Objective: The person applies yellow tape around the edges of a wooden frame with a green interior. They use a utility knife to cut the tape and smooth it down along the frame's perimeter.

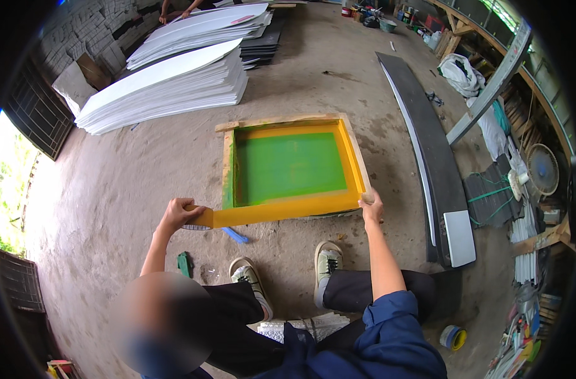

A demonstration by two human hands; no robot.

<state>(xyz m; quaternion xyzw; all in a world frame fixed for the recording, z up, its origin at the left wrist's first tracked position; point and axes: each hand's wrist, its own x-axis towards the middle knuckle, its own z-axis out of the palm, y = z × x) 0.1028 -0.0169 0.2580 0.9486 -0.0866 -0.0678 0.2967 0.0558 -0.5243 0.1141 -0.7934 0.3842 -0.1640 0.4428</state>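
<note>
A wooden screen-printing frame [354, 136] with green mesh [288, 164] lies on the floor in front of me. Orange-yellow tape lines its far and right inner sides. Along the near side stretches a strip of the same tape [269, 213], reaching past the frame's left corner. My left hand [176, 215] is closed on the strip's left end; a curved edge shows under its fingers, perhaps the roll. At the near right corner, my right hand [372, 208] grips the strip's other end against the frame, thumb on top; its fingers are partly hidden.
Stacks of white sheets [168, 95] stand at the far left, where another person's hands [174, 14] work. A long dark board [420, 145] lies on the right. Near my feet are a blue strip [235, 235] and a green scrap [185, 264]. A yellow-rimmed roll [453, 338] sits at lower right.
</note>
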